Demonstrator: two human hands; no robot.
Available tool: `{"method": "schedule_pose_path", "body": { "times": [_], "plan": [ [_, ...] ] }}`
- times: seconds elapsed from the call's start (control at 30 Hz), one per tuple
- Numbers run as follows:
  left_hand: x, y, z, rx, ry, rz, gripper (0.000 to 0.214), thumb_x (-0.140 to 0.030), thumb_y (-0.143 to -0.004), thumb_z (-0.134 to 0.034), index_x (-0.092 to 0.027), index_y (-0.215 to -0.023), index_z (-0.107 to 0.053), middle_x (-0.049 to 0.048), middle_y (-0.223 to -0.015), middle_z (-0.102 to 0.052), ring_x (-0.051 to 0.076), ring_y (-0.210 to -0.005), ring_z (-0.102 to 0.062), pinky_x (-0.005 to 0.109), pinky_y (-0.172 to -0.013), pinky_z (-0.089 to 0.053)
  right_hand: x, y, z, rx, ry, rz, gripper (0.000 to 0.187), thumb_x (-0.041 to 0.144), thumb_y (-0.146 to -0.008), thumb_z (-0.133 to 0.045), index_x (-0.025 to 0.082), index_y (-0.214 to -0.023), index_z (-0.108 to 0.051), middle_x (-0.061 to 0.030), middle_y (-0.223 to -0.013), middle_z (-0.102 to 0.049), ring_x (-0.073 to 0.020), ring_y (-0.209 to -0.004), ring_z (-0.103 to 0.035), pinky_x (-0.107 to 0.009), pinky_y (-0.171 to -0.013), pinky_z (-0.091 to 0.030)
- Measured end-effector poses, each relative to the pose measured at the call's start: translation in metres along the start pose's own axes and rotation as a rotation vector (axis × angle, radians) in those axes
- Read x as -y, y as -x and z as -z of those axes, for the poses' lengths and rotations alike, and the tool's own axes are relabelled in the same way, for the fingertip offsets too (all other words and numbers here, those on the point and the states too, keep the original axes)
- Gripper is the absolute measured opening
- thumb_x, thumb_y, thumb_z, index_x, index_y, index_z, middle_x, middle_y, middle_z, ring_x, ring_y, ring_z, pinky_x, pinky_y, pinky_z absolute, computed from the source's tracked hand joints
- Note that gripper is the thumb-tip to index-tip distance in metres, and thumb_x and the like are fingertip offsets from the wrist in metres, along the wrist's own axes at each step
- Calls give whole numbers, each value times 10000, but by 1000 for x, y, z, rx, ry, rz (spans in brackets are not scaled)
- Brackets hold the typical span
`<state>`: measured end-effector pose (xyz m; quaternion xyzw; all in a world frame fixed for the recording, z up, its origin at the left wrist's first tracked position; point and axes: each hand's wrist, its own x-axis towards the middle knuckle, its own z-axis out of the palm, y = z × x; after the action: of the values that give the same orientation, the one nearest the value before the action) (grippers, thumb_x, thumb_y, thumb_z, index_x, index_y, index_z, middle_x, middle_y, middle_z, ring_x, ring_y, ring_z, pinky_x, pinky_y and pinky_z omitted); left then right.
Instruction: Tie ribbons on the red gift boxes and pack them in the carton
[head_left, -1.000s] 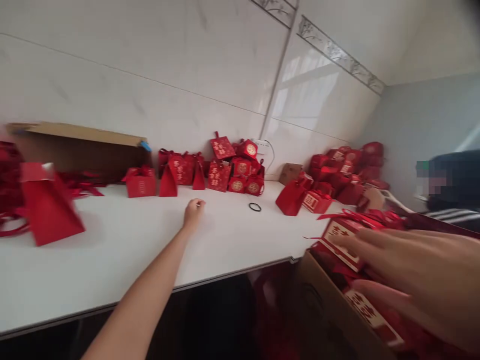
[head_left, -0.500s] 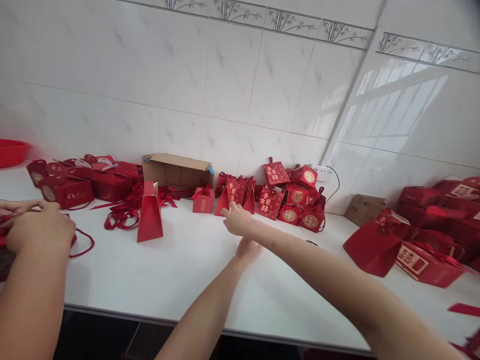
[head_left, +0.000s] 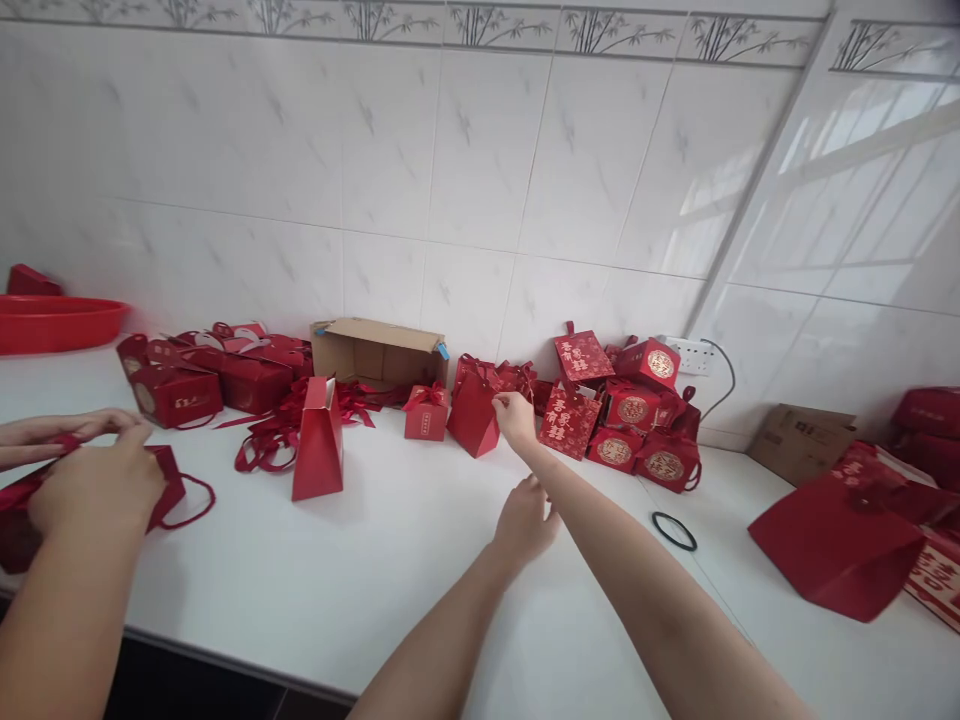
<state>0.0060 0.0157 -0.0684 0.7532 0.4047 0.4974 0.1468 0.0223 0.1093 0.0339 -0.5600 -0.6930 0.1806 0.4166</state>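
Note:
My right hand (head_left: 516,418) reaches across to the upper right edge of a red gift box (head_left: 474,420) with sloping sides. Its fingers are pinched together there and appear to grip the box. Below my right forearm, my left hand (head_left: 525,520) hovers over the white table with fingers loosely bent, thumb apart, and nothing seen in it. A small red box with a bow (head_left: 427,412) stands just left of the sloping one. Further left is a tall open-topped red box (head_left: 318,445). A printed red box (head_left: 570,418) leans close to my right wrist.
Another person's hands (head_left: 101,475) work on a red box (head_left: 166,485) at left. Red ribbons (head_left: 262,450) lie before an open cardboard box (head_left: 379,360). Stacked red boxes (head_left: 634,405), a black ring (head_left: 673,531) and a large red box (head_left: 836,535) are at right.
The view has swung right and the table's things shifted in the frame. My right hand's fingers are now at the sloping box's upper edge. My left hand shows more clearly, below the right forearm.

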Motion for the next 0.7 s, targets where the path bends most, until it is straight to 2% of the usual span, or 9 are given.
{"method": "schedule_pose_path", "body": {
  "times": [0.07, 0.17, 0.3, 0.37, 0.43, 0.53, 0.6, 0.63, 0.7],
  "plan": [
    [0, 0, 2, -23, 0, -29, 104, -168, -787, -437, -195, -757, -532, 74, -797, -560, 204, -726, -544, 369, -684, -481, -21, 9, 19, -85, -50, -28, 243, 147, -800, -460, 134, -989, -612, -119, -1042, -656, -215, -976, -607, -337, -880, -449],
    [0, -2, 5, -101, 10, -90, 113, -190, -814, -423, -191, -854, -529, 89, -898, -541, 214, -871, -540, 393, -814, -470, -48, 29, 48, -199, -128, -55, 319, 146, -735, -518, 142, -1053, -554, -89, -956, -662, -196, -873, -621, -343, -824, -481],
    [-2, -7, 8, -432, -86, -143, 258, -249, -816, -488, -177, -1063, -482, 131, -1100, -498, 264, -1088, -483, 464, -931, -415, -72, 64, 81, -301, -219, -27, 231, 222, -747, -513, 163, -964, -566, -73, -915, -655, -186, -822, -615, -340, -787, -499],
    [-6, -10, 10, -517, -106, -125, 365, -299, -814, -525, -181, -1148, -439, 150, -1209, -470, 284, -1184, -446, 482, -969, -388, -83, 82, 94, -356, -314, 20, 209, 284, -768, -512, 174, -930, -583, -72, -909, -656, -191, -844, -610, -340, -791, -495],
    [-14, -12, 12, -520, -71, -75, 471, -352, -802, -559, -187, -1212, -395, 160, -1286, -454, 293, -1239, -426, 487, -996, -370, -91, 98, 102, -404, -437, 77, 218, 350, -780, -528, 185, -903, -597, -68, -888, -654, -199, -845, -606, -347, -779, -494],
    [-30, -14, 17, -365, 69, 42, 459, -385, -808, -560, -197, -1200, -413, 121, -1168, -582, 256, -1104, -562, 424, -921, -449, -97, 117, 102, -376, -502, 177, 217, 388, -813, -527, 204, -905, -598, -62, -881, -639, -202, -837, -606, -359, -759, -501],
    [-39, -13, 18, -249, 134, 86, 293, -371, -829, -535, -201, -1064, -495, 64, -959, -654, 210, -890, -641, 347, -788, -509, -94, 125, 96, -411, -405, 261, 208, 366, -832, -515, 210, -946, -592, -85, -982, -611, -219, -943, -591, -388, -819, -496],
    [-42, -12, 17, -241, 136, 77, 220, -354, -838, -523, -200, -995, -518, 48, -892, -656, 194, -826, -645, 322, -746, -517, -92, 129, 92, -443, -333, 311, 223, 356, -833, -518, 209, -984, -588, -105, -1067, -583, -233, -1032, -564, -412, -877, -477],
    [-44, -9, 15, -308, 84, 2, 165, -314, -847, -508, -191, -954, -533, 60, -917, -644, 192, -861, -635, 320, -771, -519, -87, 134, 84, -442, -209, 419, 339, 372, -820, -539, 203, -1113, -559, -141, -1262, -480, -263, -1221, -450, -455, -1001, -398]
  ]
}}
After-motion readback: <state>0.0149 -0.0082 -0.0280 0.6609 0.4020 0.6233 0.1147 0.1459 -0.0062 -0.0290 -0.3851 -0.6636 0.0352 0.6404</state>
